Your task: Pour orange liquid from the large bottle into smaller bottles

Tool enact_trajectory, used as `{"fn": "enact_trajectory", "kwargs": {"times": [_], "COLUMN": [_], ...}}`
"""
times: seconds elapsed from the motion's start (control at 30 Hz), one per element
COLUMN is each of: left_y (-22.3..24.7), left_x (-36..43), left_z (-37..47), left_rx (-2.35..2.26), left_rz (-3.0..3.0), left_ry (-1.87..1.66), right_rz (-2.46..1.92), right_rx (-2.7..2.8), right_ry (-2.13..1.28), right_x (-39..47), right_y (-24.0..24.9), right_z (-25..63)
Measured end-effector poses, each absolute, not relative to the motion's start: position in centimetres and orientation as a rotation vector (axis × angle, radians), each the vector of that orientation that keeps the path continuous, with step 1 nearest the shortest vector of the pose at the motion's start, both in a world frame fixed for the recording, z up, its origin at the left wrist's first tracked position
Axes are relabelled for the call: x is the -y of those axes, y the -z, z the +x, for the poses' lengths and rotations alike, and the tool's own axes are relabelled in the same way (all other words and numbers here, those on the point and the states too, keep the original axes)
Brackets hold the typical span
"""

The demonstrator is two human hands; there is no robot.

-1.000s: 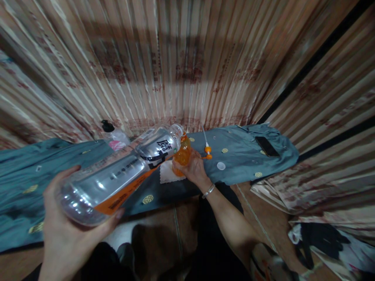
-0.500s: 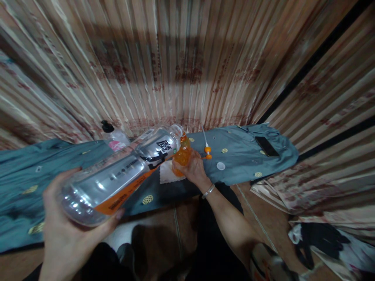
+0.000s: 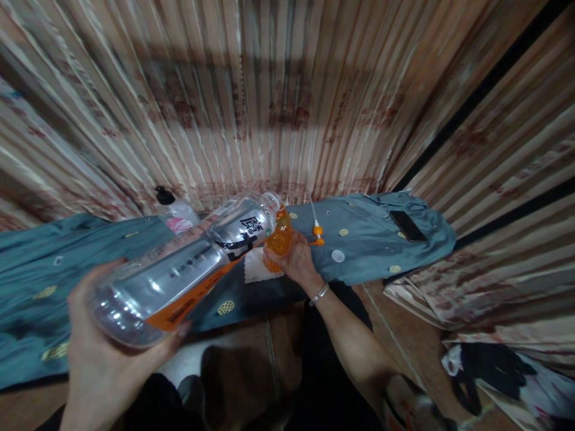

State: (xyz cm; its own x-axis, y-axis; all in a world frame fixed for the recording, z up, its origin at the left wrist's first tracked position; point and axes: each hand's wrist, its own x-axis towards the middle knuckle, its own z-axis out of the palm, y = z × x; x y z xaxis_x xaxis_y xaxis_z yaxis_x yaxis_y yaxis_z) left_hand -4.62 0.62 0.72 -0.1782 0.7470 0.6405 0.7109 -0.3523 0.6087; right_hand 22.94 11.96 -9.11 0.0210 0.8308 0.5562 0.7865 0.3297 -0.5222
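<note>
My left hand [image 3: 112,353] is wrapped round the base of a large clear plastic bottle [image 3: 188,263] with a silver and orange label. The bottle is tilted, its uncapped neck pointing right and sitting close to the mouth of a small orange bottle [image 3: 279,236]. My right hand [image 3: 299,260] grips that orange bottle from the right. A white tissue [image 3: 258,269] lies under the orange bottle. To the right of my hand rests an orange pump head [image 3: 318,235] with a thin clear tube. Whether liquid is flowing between the bottles I cannot tell.
A teal patterned cloth [image 3: 372,233] covers the long narrow surface. On it are a phone [image 3: 407,225], a round translucent disc [image 3: 338,256] and a clear bottle with a black pump [image 3: 165,196]. Pleated curtains [image 3: 278,108] hang behind. A bag [image 3: 498,371] lies at lower right.
Almost nothing differs. The view has shifted very slightly, and both hands keep their hold on the bottles in the same tilted position.
</note>
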Motion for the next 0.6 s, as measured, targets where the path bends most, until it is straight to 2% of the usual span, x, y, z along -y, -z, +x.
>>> {"fn": "enact_trajectory", "kwargs": {"times": [0.6], "left_y": [-1.07], "left_x": [-0.78], "left_z": [-4.53], "left_rx": [-1.776], "left_rz": [2.044], "left_ry": [-1.576], "right_rz": [-1.456], "right_rx": [1.756], "right_ry": [-0.09], "right_x": [-11.81], "right_y": [8.7], "right_z": [22.99]}}
